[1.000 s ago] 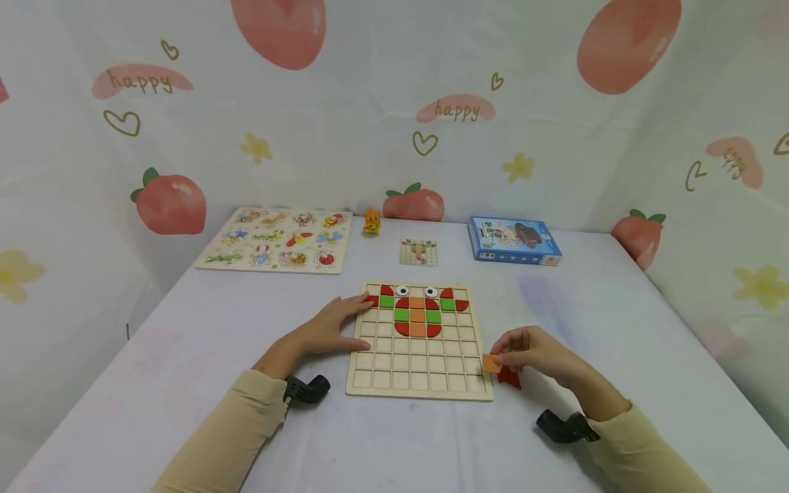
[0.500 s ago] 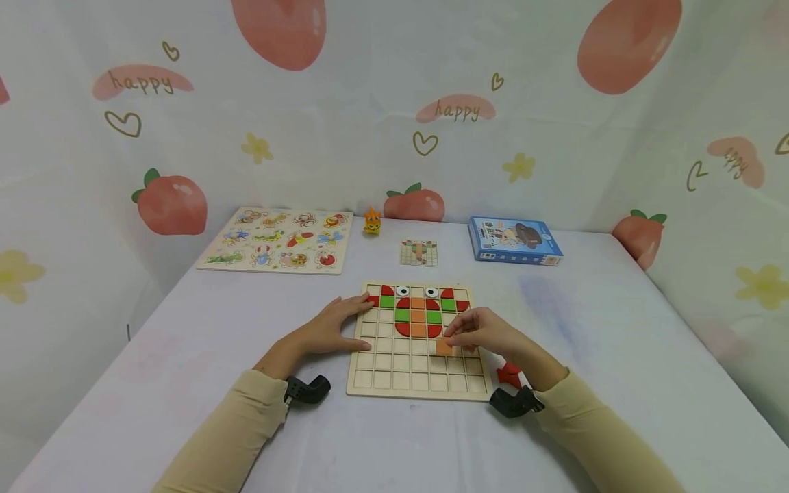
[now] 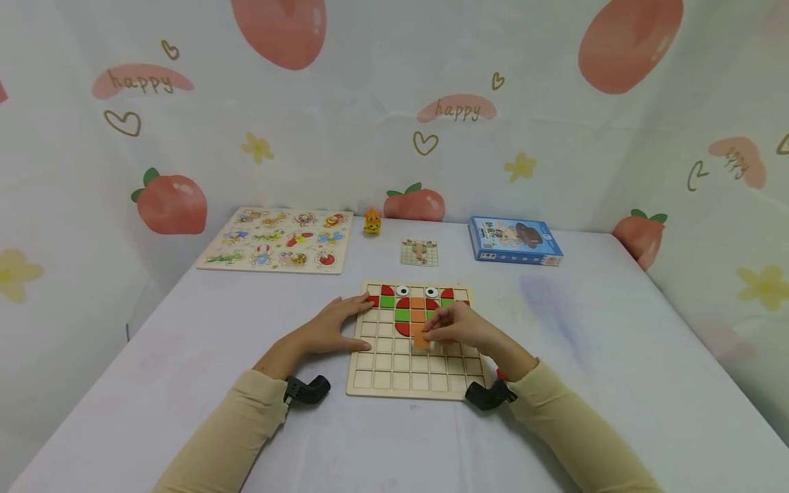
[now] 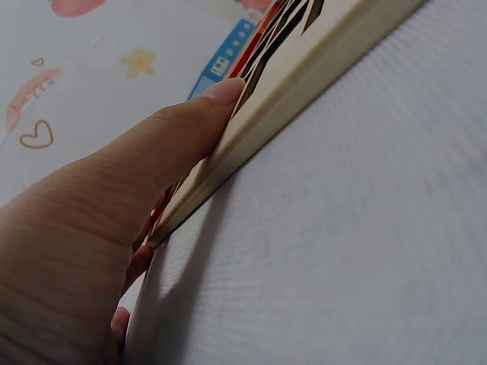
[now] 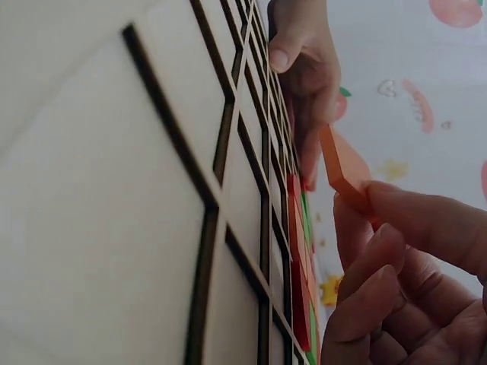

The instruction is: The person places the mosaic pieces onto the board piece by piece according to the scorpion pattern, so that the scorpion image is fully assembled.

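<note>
My right hand (image 3: 465, 327) pinches an orange square tile (image 3: 420, 341) between thumb and fingers. In the right wrist view the tile (image 5: 344, 163) is tilted and apart from the board's surface. Beneath it lies a wooden grid board (image 3: 382, 381), with red, green and orange pieces and two eye discs set in its upper rows. My left hand (image 3: 327, 332) rests at the board's left edge, fingers spread, fingertips by a red piece. The left wrist view shows its thumb (image 4: 183, 125) lying over the board's rim. Part of the pattern is hidden behind my right hand.
Red pieces (image 3: 501, 374) lie right of the board, mostly hidden by my right wrist. Behind the board are a small pattern card (image 3: 420, 253), an insect puzzle board (image 3: 271, 239), an orange-yellow toy figure (image 3: 372, 222) and a blue box (image 3: 514, 241).
My right hand has carried the orange tile from beside the board's right edge leftward over the grid, to just below the orange column. My left hand has stayed in place.
</note>
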